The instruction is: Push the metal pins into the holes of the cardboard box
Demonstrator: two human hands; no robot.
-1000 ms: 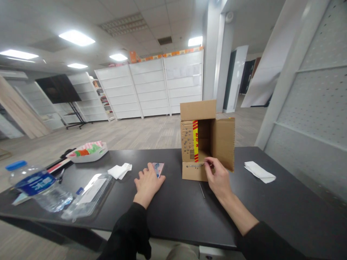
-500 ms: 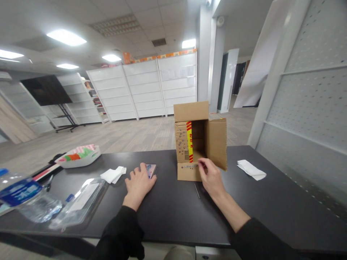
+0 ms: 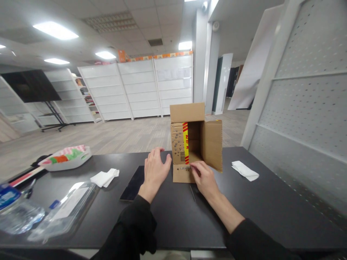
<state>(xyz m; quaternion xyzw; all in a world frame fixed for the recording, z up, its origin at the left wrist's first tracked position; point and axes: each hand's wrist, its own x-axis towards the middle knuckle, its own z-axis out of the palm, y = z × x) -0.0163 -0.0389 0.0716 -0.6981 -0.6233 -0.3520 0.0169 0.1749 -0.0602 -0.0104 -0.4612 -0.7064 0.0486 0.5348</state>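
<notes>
A cardboard box [image 3: 177, 144] stands upright with its opening towards me and flaps folded out. Small round grey marks or studs dot its left flap, and a row of small metallic pieces [image 3: 184, 168] lies along its lower flap [image 3: 181, 177]. My right hand [image 3: 204, 177] is at the lower flap with thumb and fingertips pinched; anything between them is too small to make out. My left hand [image 3: 155, 169] hovers left of the box, fingers apart and empty. Beside it lies a dark-screened phone [image 3: 132, 186]. A thin metal rod [image 3: 192, 193] rests before the box.
Folded white tissues lie on the left [image 3: 105, 177] and right [image 3: 245, 170] of the dark table [image 3: 168, 224]. At left are a clear plastic case [image 3: 66, 209], a water bottle [image 3: 20, 215], scissors [image 3: 29, 189] and a white basket [image 3: 65, 164] with colourful packets.
My left hand has lifted off the phone and moved right, towards the box. The phone's screen has gone dark. My right hand stays pinched at the lower flap. The view has shifted slightly right.
</notes>
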